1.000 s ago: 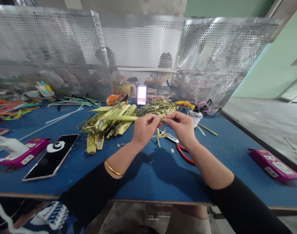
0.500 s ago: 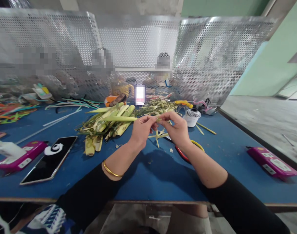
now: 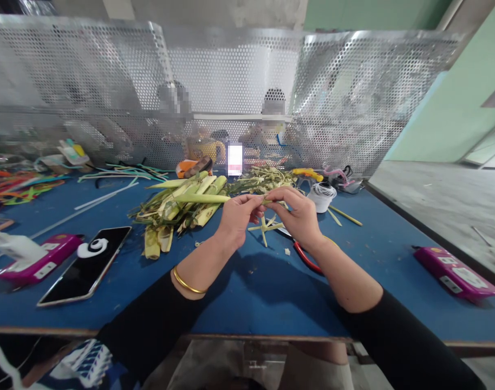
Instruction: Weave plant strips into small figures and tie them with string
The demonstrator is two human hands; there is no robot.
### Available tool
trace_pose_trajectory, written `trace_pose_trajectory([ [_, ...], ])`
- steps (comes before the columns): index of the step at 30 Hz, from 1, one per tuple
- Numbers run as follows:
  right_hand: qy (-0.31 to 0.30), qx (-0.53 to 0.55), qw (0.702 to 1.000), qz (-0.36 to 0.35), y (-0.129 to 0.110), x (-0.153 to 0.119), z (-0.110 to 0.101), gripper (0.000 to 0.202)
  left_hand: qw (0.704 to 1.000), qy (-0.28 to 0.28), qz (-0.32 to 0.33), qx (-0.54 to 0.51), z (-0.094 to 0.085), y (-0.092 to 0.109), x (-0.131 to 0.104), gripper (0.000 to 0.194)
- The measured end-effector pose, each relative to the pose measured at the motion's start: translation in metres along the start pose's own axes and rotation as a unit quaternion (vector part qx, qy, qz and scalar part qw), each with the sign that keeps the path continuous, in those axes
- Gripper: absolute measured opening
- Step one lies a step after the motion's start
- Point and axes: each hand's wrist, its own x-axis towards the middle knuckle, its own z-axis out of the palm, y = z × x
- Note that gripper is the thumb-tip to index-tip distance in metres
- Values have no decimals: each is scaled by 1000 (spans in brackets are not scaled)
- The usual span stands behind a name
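Observation:
Above the blue table (image 3: 247,303), my left hand (image 3: 234,219) and my right hand (image 3: 298,216) meet, fingertips pinched on a small pale green plant strip (image 3: 267,201). Most of that strip is hidden by the fingers. Just below them lies a star-like crossing of thin green strips (image 3: 265,227). A heap of green stalk pieces (image 3: 190,203) sits left of my left hand; one long piece ends at that hand, and I cannot tell whether it is held. Partly under my right wrist is a cutting tool with red and yellow handles (image 3: 306,257).
Shredded plant bits (image 3: 264,179) and a white spool (image 3: 321,196) lie beyond my hands. A phone (image 3: 89,265) and a magenta box (image 3: 40,260) are at left, another magenta box (image 3: 454,271) at right. A perforated metal screen (image 3: 231,70) closes the back, with people behind it.
The view has shifted very slightly. Both hands keep their pinch in nearly the same place, with only a small turn of the right hand's fingers.

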Motion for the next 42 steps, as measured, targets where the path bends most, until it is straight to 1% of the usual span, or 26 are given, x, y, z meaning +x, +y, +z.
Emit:
trace_pose_trajectory([
  [4, -9, -20, 1000, -20, 0, 0, -1, 9, 996, -5, -81, -48, 0, 3, 1, 14],
  [6, -7, -26, 999, -28, 1, 0, 0, 9, 995, -6, -92, -49, 0, 3, 1, 13],
  [8, -4, -33, 999, -28, 1, -1, 1, 12, 997, -8, -66, -28, 0, 2, 1, 12],
  [12, 0, -61, 998, -9, 0, -3, 2, 15, 999, -9, 25, 42, 0, -3, 0, 12],
  [15, 21, -77, 997, -6, 0, -4, 3, 13, 994, -6, 79, 78, 0, -4, 0, 11],
  [17, 33, -82, 996, 0, 1, -6, 3, 10, 993, 0, 88, 84, 0, -5, 0, 11],
  [21, 39, -80, 996, 25, 1, -7, 5, 12, 992, 6, 85, 90, 1, -5, -1, 12],
  [24, 53, -76, 995, 49, -2, -6, 4, 9, 987, 1, 113, 114, 1, -8, -1, 15],
  [28, 70, -46, 992, 98, -3, -2, 2, 10, 969, -35, 170, 175, -2, -11, 0, 14],
  [30, 58, -11, 992, 115, -2, 0, 0, 12, 953, -49, 202, 220, -5, -10, 1, 13],
  [32, 31, 27, 992, 120, 1, 3, -3, 14, 928, -53, 242, 279, -7, -7, 1, 15],
  [35, -13, 62, 990, 124, 3, 5, -8, 15, 876, -59, 304, 370, -11, 1, 1, 16],
  [37, -29, 67, 989, 129, 3, 5, -11, 14, 853, -59, 331, 399, -12, 6, 0, 13],
  [38, -31, 65, 988, 133, 3, 5, -11, 13, 851, -56, 336, 401, -13, 8, 0, 11],
  [39, -30, 63, 988, 138, 3, 5, -12, 11, 854, -51, 335, 395, -13, 10, 0, 10],
  [42, -28, 81, 983, 163, 1, 5, -12, 7, 882, -51, 305, 356, -14, 12, 1, 8],
])
